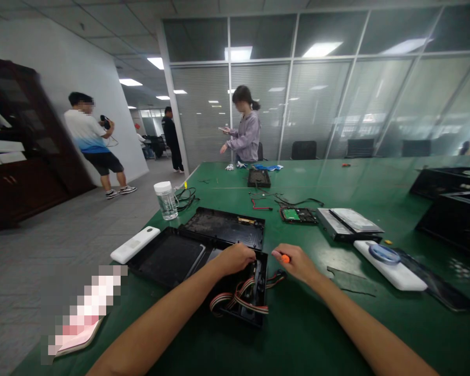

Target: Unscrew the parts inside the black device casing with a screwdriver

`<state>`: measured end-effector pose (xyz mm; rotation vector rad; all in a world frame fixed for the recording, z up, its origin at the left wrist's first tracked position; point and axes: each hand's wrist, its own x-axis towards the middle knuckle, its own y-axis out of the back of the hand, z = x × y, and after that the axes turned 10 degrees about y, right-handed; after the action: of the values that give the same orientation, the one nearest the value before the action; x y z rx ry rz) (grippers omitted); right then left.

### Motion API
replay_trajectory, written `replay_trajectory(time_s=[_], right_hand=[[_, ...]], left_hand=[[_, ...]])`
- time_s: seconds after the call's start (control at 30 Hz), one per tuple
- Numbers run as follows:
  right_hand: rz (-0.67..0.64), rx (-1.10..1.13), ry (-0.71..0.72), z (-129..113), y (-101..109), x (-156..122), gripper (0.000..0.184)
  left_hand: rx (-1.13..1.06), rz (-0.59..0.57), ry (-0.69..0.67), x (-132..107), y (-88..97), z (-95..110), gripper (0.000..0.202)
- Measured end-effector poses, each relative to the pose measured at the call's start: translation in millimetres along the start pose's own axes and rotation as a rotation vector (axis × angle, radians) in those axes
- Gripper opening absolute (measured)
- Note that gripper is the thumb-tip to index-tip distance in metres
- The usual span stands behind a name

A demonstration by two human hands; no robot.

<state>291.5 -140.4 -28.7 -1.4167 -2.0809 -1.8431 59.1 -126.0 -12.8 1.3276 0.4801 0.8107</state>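
Observation:
A black plastic casing (168, 256) lies open in front of me, its lid part (219, 224) behind it. Over the casing's right part, my left hand (237, 258) is closed with its fingertips at the inner right edge. What those fingers pinch, if anything, is hidden. Striped ribbon wires (238, 300) loop out of the casing just below. To the right of the casing, my right hand (295, 262) is wrapped round an orange-handled tool, likely a screwdriver (285, 258); only the orange end shows, and its shaft cannot be seen.
A green circuit board (292, 214), metal drives (348, 222) and a white box with a blue roll (391, 266) lie to the right. At left are a clear jar (166, 201), a white device (135, 245) and a notebook (80, 337). People stand beyond the table.

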Motion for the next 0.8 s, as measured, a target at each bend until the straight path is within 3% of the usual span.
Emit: replay_trajectory(time_s=[0.13, 0.33, 0.5, 0.67, 0.8], right_hand=[[-0.026, 0.062, -0.101, 2, -3, 1, 0.027], [-0.114, 0.426, -0.513, 13, 3, -3, 0.031], [0.142, 0.665, -0.502, 8, 27, 6, 0.031], [0.416, 0.298, -0.418, 1, 29, 8, 0.033], [0.365, 0.003, -0.266, -3, 18, 3, 0.028]], left_hand=[[-0.003, 0.01, -0.019, -1, -1.1, 0, 0.018], [-0.122, -0.015, -0.114, 3, -4.8, -10, 0.017], [-0.119, 0.012, -0.067, 3, -5.7, -9, 0.015], [-0.116, -0.009, -0.033, 3, -8.0, -8, 0.016], [-0.122, -0.023, -0.01, 5, -10.6, -9, 0.018]])
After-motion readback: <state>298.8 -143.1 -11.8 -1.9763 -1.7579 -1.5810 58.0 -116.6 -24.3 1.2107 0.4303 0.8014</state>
